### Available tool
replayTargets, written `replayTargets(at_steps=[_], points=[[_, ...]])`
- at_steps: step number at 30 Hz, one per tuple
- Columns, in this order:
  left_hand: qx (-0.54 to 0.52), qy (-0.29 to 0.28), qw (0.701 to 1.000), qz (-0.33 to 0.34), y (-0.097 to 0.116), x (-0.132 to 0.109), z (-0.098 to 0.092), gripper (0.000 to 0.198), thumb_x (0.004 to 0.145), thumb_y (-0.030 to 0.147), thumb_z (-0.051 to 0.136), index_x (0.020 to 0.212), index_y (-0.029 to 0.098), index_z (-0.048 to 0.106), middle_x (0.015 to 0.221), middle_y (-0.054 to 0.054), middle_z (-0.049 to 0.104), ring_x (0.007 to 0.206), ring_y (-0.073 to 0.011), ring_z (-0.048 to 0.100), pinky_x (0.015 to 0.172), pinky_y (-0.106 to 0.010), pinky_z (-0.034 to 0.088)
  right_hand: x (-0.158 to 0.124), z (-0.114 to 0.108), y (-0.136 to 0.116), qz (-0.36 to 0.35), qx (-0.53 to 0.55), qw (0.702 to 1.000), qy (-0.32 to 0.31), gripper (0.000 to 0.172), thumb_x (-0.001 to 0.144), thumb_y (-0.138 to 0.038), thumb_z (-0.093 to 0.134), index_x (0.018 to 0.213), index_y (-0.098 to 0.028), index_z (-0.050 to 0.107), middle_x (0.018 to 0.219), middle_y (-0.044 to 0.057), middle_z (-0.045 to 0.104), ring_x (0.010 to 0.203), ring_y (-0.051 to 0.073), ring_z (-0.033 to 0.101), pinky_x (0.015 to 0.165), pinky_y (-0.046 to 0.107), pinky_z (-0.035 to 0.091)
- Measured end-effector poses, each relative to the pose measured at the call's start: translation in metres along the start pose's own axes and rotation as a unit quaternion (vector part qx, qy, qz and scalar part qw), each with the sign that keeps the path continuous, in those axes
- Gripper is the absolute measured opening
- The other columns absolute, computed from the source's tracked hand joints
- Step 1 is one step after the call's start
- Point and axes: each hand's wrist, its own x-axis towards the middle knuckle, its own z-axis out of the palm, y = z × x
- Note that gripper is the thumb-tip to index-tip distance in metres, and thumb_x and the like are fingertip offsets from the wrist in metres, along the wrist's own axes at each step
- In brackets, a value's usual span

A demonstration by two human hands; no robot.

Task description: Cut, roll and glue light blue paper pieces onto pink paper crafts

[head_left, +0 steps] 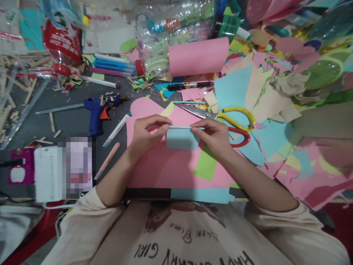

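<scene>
Looks mid-fold: pinching blue paper (180,139) top edge with left hand (146,130) and right hand (213,134); probably needs even pressure along crease next

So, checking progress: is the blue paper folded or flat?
The blue paper lies mostly flat on the pink sheet; its top edge looks folded over, pinched by the left hand and right hand.

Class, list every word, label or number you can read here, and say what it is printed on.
"GIRL": on the shirt, upside down; its other words are unclear.
Too blurred: white print on the red bottle label.
Too small: print on the white object.
No text: the blue paper between left hand and right hand.
</scene>
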Motion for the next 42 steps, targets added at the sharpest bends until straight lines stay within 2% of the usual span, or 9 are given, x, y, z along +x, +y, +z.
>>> replayTargets(at_steps=[3, 6, 11, 15, 22, 28, 34, 38, 42], points=[[-0.008, -0.054, 0.998, 0.01, -0.003, -0.002, 0.005, 0.04, 0.071, 0.05, 0.078, 0.093, 0.017, 0.077, 0.087, -0.007, 0.079, 0.077, -0.0178, 0.074, 0.068, -0.023, 0.057, -0.002, 0.001, -0.002, -0.009, -0.01, 0.999, -0.035, 0.008, 0.078, -0.032, 0.075, 0.076, -0.025, 0.078, 0.076, 0.001, 0.078, 0.07, 0.018, 0.072, 0.067, 0.032, 0.059], [0.024, -0.094, 0.994, 0.042, -0.005, -0.003, 0.01, 0.033, 0.08, 0.05, 0.071, 0.087, 0.018, 0.078, 0.087, -0.006, 0.079, 0.077, -0.0165, 0.074, 0.067, -0.021, 0.056, -0.003, 0.002, -0.003, -0.018, -0.017, 0.998, -0.059, 0.01, 0.08, -0.034, 0.074, 0.079, -0.025, 0.078, 0.079, 0.002, 0.078, 0.072, 0.018, 0.073, 0.069, 0.031, 0.059], [0.032, -0.092, 0.99, 0.103, -0.007, -0.004, 0.012, 0.027, 0.086, 0.042, 0.067, 0.082, 0.018, 0.078, 0.083, -0.004, 0.08, 0.072, -0.0139, 0.074, 0.065, -0.019, 0.054, -0.001, 0.002, -0.005, -0.03, -0.009, 0.996, -0.081, 0.015, 0.079, -0.035, 0.074, 0.089, -0.023, 0.076, 0.084, 0.002, 0.079, 0.074, 0.016, 0.072, 0.064, 0.027, 0.057], [0.033, -0.109, 0.986, 0.122, -0.007, -0.004, 0.013, 0.024, 0.088, 0.038, 0.066, 0.081, 0.018, 0.077, 0.081, -0.004, 0.079, 0.07, -0.0129, 0.073, 0.062, -0.017, 0.053, -0.001, 0.001, -0.008, -0.017, -0.034, 0.995, -0.097, 0.012, 0.083, -0.032, 0.07, 0.079, -0.023, 0.076, 0.077, 0.002, 0.078, 0.064, 0.015, 0.069, 0.057, 0.026, 0.053], [0.037, -0.068, 0.996, 0.04, -0.003, -0.001, 0.006, 0.018, 0.081, 0.035, 0.07, 0.077, 0.019, 0.078, 0.081, -0.004, 0.079, 0.073, -0.0148, 0.073, 0.061, -0.019, 0.053, 0.0, -0.001, -0.006, 0.007, 0.012, 0.999, -0.048, 0.008, 0.078, -0.028, 0.073, 0.073, -0.022, 0.073, 0.07, 0.0, 0.074, 0.062, 0.014, 0.067, 0.059, 0.027, 0.054], [0.026, -0.012, 0.999, 0.018, -0.001, 0.001, 0.001, 0.013, 0.076, 0.031, 0.071, 0.076, 0.02, 0.078, 0.08, -0.003, 0.079, 0.075, -0.0165, 0.073, 0.069, -0.023, 0.056, 0.001, 0.002, -0.007, 0.004, 0.105, 0.994, 0.015, 0.022, 0.081, -0.044, 0.073, 0.077, -0.023, 0.067, 0.067, -0.002, 0.069, 0.059, 0.011, 0.065, 0.058, 0.025, 0.054], [0.03, -0.08, 0.996, 0.009, 0.002, -0.004, 0.009, 0.024, 0.078, 0.044, 0.07, 0.076, 0.021, 0.078, 0.08, -0.004, 0.079, 0.07, -0.0163, 0.072, 0.059, -0.022, 0.052, -0.003, 0.006, -0.008, 0.045, 0.07, 0.994, -0.067, 0.032, 0.077, -0.053, 0.074, 0.084, -0.023, 0.07, 0.075, 0.001, 0.074, 0.068, 0.014, 0.068, 0.06, 0.027, 0.053], [0.025, -0.077, 0.997, -0.002, 0.002, -0.003, 0.011, 0.023, 0.078, 0.042, 0.071, 0.082, 0.021, 0.079, 0.086, -0.004, 0.08, 0.073, -0.0158, 0.071, 0.056, -0.021, 0.049, -0.003, 0.005, -0.009, 0.037, 0.038, 0.998, -0.042, 0.026, 0.078, -0.048, 0.073, 0.075, -0.022, 0.072, 0.072, 0.001, 0.074, 0.066, 0.015, 0.067, 0.059, 0.028, 0.053], [0.011, -0.082, 0.996, -0.031, 0.002, -0.001, 0.01, 0.019, 0.078, 0.035, 0.068, 0.082, 0.02, 0.08, 0.087, -0.004, 0.08, 0.078, -0.0161, 0.072, 0.067, -0.022, 0.054, -0.001, 0.004, -0.007, 0.04, 0.036, 0.998, -0.031, 0.019, 0.076, -0.042, 0.076, 0.074, -0.022, 0.074, 0.073, 0.002, 0.075, 0.067, 0.015, 0.068, 0.061, 0.029, 0.055]])
